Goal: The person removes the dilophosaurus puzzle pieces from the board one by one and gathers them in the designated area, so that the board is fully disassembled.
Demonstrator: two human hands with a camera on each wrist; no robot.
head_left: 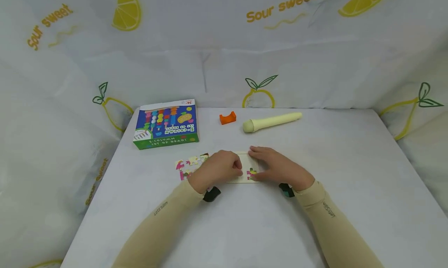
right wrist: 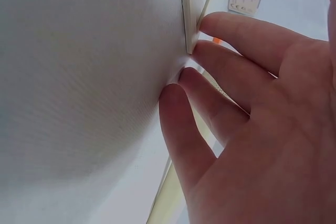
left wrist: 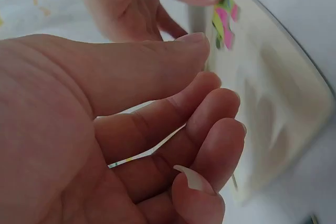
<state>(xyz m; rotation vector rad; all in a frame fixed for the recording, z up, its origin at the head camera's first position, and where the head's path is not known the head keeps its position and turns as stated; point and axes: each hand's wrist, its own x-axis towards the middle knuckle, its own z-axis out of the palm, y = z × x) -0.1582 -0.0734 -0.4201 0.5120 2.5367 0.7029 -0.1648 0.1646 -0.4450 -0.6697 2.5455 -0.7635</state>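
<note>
A cream puzzle board lies flat on the table in the head view, with a small patch of pink, yellow and green puzzle pieces near its right edge. My left hand hovers over the board's left part, its fingers loosely bent and nothing visible between them in the left wrist view. Along the board's right side rests my right hand. Its thumb lies right by the colourful pieces, and its fingertips touch the board's edge in the right wrist view. Loose puzzle pieces lie left of the board, partly hidden by my left hand.
Behind to the left lies a blue and green bead-set box. An orange curved block and a pale yellow microphone-shaped stick lie beyond the board. White cloth printed with lemons hangs at the table's back and sides.
</note>
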